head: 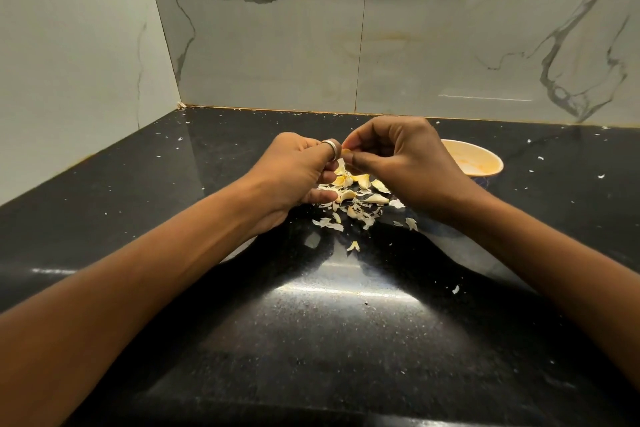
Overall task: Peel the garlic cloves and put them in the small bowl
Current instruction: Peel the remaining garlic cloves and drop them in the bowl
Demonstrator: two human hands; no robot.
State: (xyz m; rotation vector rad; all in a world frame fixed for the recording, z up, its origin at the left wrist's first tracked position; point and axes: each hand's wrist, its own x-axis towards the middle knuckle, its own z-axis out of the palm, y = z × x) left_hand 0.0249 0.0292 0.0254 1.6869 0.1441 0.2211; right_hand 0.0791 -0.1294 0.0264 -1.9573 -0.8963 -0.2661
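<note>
While the clove is pinched between both hands: peeling is the step in hand. The small pale-yellow garlic clove (346,151) is held up above the counter between the two hands, and a thin flake of skin hangs just below it.
Left hand: the left hand (298,173) has thumb and forefinger closed together on the clove's left end. Its lower fingers are loosely curled above the heap, and a plain silver ring (329,147) sits on one finger.
Right hand: the right hand (398,163) has all its fingers curled, with thumb and forefinger tips clamped from the right. I cannot tell whether they nip the clove itself or only its skin.
Heap below: a loose heap of cream garlic cloves and papery white skins (349,192) lies on the counter directly under the hands.
Small bowl: the round small bowl with an orange-cream inside and dark blue outside (481,158) stands just behind the right hand, partly hidden by it. The part of its inside that shows holds no clove.
Progress: early by my reckoning, as several cloves lie unpeeled.
Next move: probably strip off the last skin, then carry the bare clove right, over the rim.
Counter: the glossy black speckled stone counter (346,322) is strewn with white flecks.
</note>
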